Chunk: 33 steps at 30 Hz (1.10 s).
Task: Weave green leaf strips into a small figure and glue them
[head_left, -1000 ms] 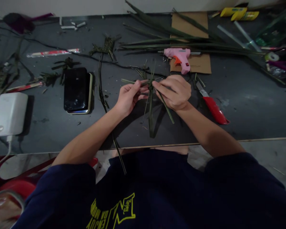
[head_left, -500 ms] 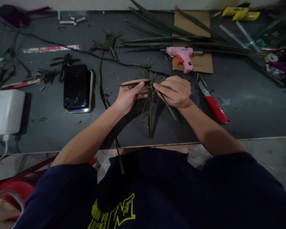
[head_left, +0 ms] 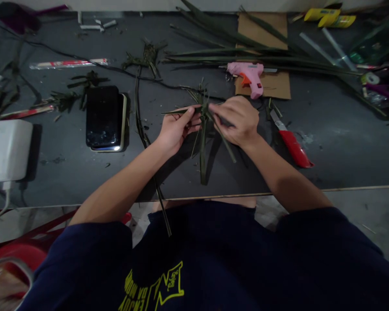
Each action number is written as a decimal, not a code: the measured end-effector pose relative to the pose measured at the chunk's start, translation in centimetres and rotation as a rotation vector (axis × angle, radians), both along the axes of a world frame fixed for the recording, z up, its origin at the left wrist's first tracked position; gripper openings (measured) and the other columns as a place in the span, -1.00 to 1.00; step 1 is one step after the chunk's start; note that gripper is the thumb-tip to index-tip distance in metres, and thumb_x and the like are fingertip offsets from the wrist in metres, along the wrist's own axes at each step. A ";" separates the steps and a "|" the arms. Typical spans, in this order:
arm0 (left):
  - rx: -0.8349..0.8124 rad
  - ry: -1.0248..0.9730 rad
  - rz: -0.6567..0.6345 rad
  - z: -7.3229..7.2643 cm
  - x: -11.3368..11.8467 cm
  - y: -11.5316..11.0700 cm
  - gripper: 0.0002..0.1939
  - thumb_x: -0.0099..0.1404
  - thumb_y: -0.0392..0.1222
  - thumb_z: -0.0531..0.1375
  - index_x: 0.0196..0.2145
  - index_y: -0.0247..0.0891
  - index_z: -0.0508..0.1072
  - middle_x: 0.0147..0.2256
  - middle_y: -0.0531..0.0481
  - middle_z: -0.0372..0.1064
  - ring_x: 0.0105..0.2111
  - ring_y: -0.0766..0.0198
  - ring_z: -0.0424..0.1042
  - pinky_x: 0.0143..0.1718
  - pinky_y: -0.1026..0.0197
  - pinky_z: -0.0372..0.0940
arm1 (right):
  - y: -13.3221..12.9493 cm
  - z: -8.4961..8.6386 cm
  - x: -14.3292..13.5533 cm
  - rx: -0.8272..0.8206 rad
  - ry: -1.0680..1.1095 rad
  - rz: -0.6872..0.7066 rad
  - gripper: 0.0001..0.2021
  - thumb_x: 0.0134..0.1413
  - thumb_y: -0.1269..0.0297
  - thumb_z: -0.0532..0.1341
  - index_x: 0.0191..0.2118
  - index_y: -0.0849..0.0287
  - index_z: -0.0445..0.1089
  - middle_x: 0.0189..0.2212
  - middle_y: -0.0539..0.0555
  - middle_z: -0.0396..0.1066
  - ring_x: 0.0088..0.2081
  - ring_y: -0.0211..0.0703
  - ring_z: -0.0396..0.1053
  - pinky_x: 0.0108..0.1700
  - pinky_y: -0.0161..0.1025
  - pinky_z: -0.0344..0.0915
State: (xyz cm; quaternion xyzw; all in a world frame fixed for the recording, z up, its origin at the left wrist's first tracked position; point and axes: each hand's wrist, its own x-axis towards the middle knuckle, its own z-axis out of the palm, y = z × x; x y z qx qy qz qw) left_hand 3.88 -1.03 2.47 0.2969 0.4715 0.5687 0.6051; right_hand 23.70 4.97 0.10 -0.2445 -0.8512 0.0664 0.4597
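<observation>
On the worktop [head_left: 343, 155], strips [head_left: 203, 160] splay toward the near edge from a leaf knot [head_left: 204, 113] set between the hands. The left hand [head_left: 175, 131] pinches the knot's left side, thumb against fingers; the right hand [head_left: 238, 121], blurred, curls at its right, its grip indeterminate. The centre appears formed, the strip ends loose. Beyond lie a glue gun [head_left: 249, 74] and long leaves [head_left: 285, 56], apparently unworked.

1. Leaf piece [head_left: 203, 125]: dark green.
2. Counter [head_left: 343, 151]: dark grey.
3. Glue gun [head_left: 253, 75]: pink, with orange trigger [head_left: 245, 80].
4. Knife handle [head_left: 294, 148], right: red.
5. Tubes [head_left: 337, 20], far right: yellow.
6. Box [head_left: 9, 149], left: white.
7. Shirt [head_left: 220, 255], near: navy, yellow print [head_left: 172, 280].
</observation>
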 end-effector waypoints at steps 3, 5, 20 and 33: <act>0.132 0.046 0.000 -0.1 -0.1 -0.3 -0.87 0.24 -0.12 0.44 -0.29 -0.20 0.66 -0.36 0.03 0.62 -0.36 0.34 0.60 -0.46 0.40 0.48 | 0.3 0.0 -0.7 -0.583 0.235 0.039 -0.41 0.26 -0.29 0.16 0.11 0.07 0.47 -0.22 0.11 0.58 -0.38 -0.19 0.48 -0.37 -0.20 0.49; 0.221 0.107 -0.020 0.0 0.0 -0.7 -0.76 0.15 -0.03 0.49 -0.25 -0.16 0.69 -0.24 -0.01 0.65 -0.23 0.22 0.63 -0.46 0.35 0.50 | 0.3 0.2 -1.2 -0.910 0.294 0.143 -0.32 0.17 -0.44 0.12 -0.07 0.13 0.51 -0.38 0.05 0.54 -0.53 -0.27 0.41 -0.57 -0.31 0.34; 0.183 0.492 0.174 -0.4 0.8 -1.5 -0.76 0.32 -0.08 0.36 -0.46 -0.23 0.60 -0.53 0.08 0.48 -0.59 0.44 0.38 -0.58 0.38 0.23 | -1.0 0.6 -2.7 -1.098 0.416 0.203 -0.41 -0.27 -0.35 0.48 -0.47 0.16 0.49 -0.61 -0.09 0.33 -0.62 -0.39 0.21 -0.62 -0.35 0.20; 0.224 0.186 0.018 -0.3 1.3 -1.5 -0.68 0.00 0.03 0.56 -0.33 -0.16 0.70 -0.49 0.11 0.55 -0.55 0.46 0.39 -0.51 0.38 0.32 | -0.9 0.0 -2.0 -0.665 0.278 0.066 -0.44 -0.08 -0.39 0.36 -0.29 0.04 0.68 -0.28 0.07 0.48 -0.21 -0.19 0.42 -0.17 -0.17 0.45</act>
